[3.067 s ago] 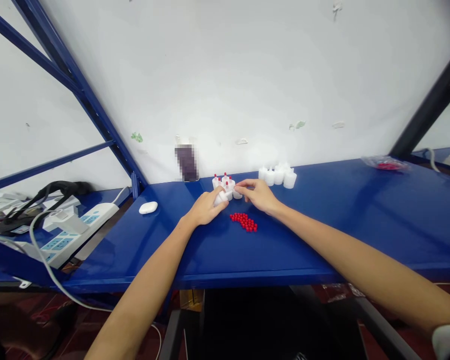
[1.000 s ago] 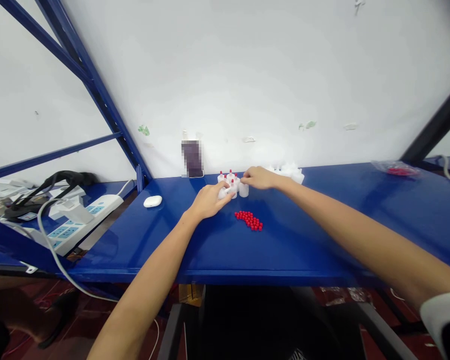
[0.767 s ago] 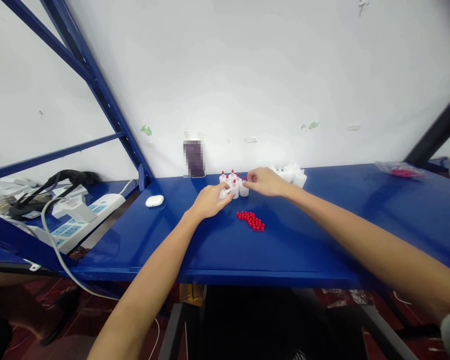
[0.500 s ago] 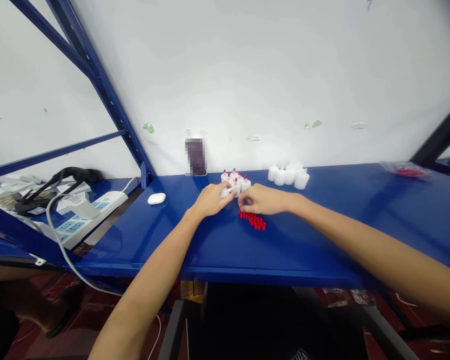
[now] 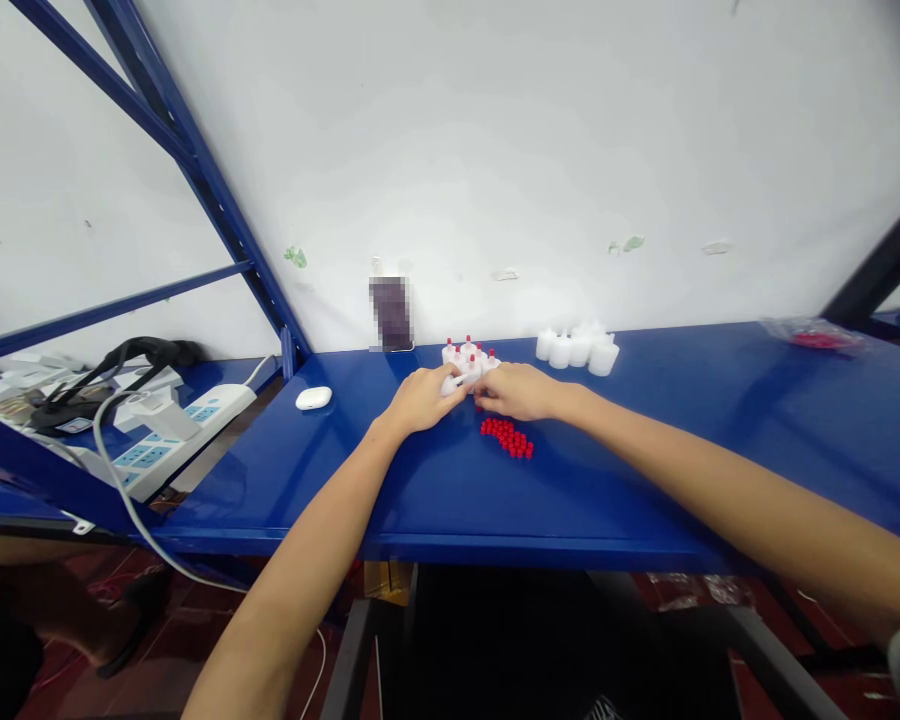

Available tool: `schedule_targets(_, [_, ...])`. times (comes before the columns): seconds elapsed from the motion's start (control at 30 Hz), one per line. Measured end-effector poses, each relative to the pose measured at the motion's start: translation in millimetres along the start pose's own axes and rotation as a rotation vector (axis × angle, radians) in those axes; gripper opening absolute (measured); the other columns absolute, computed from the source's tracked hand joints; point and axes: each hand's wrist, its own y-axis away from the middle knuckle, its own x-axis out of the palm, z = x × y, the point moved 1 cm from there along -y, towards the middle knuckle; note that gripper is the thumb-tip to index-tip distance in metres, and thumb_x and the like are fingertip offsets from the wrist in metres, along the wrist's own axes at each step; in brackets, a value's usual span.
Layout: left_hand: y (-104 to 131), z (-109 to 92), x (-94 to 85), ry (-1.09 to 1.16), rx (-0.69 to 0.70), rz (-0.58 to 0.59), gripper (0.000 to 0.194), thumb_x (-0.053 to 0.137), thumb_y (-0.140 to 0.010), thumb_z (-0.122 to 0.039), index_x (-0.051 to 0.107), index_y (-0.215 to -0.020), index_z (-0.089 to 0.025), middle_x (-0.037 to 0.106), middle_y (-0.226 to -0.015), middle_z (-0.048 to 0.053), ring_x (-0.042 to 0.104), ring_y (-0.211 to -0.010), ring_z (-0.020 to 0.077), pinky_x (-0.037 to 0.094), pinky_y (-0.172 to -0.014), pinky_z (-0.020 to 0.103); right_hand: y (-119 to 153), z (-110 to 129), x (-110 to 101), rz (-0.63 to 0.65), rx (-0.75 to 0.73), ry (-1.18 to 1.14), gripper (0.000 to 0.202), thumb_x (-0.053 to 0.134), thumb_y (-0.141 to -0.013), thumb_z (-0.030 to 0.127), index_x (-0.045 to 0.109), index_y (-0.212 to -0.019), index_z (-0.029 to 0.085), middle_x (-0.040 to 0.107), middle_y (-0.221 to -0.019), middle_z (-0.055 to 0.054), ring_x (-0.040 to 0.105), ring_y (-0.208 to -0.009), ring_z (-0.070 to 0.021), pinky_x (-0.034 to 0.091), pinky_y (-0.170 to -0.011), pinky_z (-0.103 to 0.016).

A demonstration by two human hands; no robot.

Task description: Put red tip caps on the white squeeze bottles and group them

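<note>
My left hand (image 5: 422, 399) is closed around a small white squeeze bottle (image 5: 454, 384), tilted with its nozzle toward the right. My right hand (image 5: 520, 391) pinches a small red cap (image 5: 479, 406), which shows just under its fingertips, close to that bottle. Right behind both hands stands a group of white bottles (image 5: 474, 368) topped with red caps, partly hidden by my fingers. A loose pile of red caps (image 5: 507, 438) lies on the blue table just in front of my right hand.
Several white bottles without red caps (image 5: 579, 350) stand at the back right of the blue table (image 5: 615, 480). A clear bag with red pieces (image 5: 814, 340) lies at far right. On the left are a white earbud case (image 5: 313, 398), a power strip (image 5: 187, 430) and a blurred-out phone (image 5: 392, 313).
My right hand has lifted from the cap pile and moved slightly left and away from me, with a red cap at its fingertips. My left hand stays with the bottle.
</note>
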Motion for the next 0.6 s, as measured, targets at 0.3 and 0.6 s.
schedule_targets(0.3, [0.9,0.5,2.3,-0.007,-0.003,0.072,0.041,0.047,-0.094,-0.055,0.066,-0.105,-0.02,0.072,-0.091,0.009,0.067,-0.081,0.0272,0.043,-0.068,0.031,0.5,-4.4,1.8,-0.012,0.046,0.014,0.022,0.051,-0.096,0.032,0.069,-0.106,0.023,0.071,-0.092,-0.009,0.063,-0.078,-0.0223,0.036,-0.064,-0.03])
schedule_targets(0.6, [1.9,-4.4,-3.2,0.106,0.033,0.055,0.038,0.048,-0.095,-0.052,0.064,-0.105,-0.019,0.07,-0.083,0.006,0.065,-0.073,0.022,0.043,-0.07,0.029,1.0,-0.3,-11.7,-0.262,0.046,-0.501,0.02,0.05,-0.093,0.031,0.063,-0.086,0.017,0.067,-0.067,-0.001,0.057,-0.06,-0.0138,0.037,-0.064,-0.026])
